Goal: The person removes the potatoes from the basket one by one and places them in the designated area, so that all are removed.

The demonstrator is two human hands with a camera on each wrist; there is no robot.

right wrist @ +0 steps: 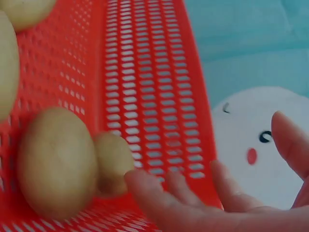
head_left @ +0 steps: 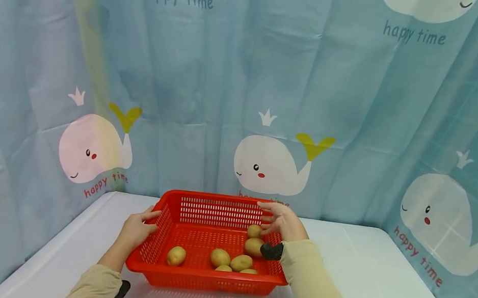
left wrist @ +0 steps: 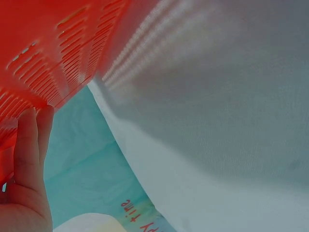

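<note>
A red plastic basket point(head_left: 202, 271) with slotted walls holds several potatoes point(head_left: 176, 256) and appears in all three views. At its left rim my left hand point(head_left: 136, 230) grips the side; in the left wrist view the fingers point(left wrist: 29, 150) lie against the outer wall. My right hand point(head_left: 280, 220) is at the far right corner, its fingers spread inside the wall and its thumb apart outside the rim. Close to those fingertips, the right wrist view shows a small potato point(right wrist: 113, 163) beside a larger potato point(right wrist: 57, 163). Nothing is held in the right hand.
Beneath the basket is a white table point(head_left: 385, 289), with the basket's shadow on it in the left wrist view. A blue curtain point(head_left: 211, 88) printed with whales hangs behind the table and along both sides.
</note>
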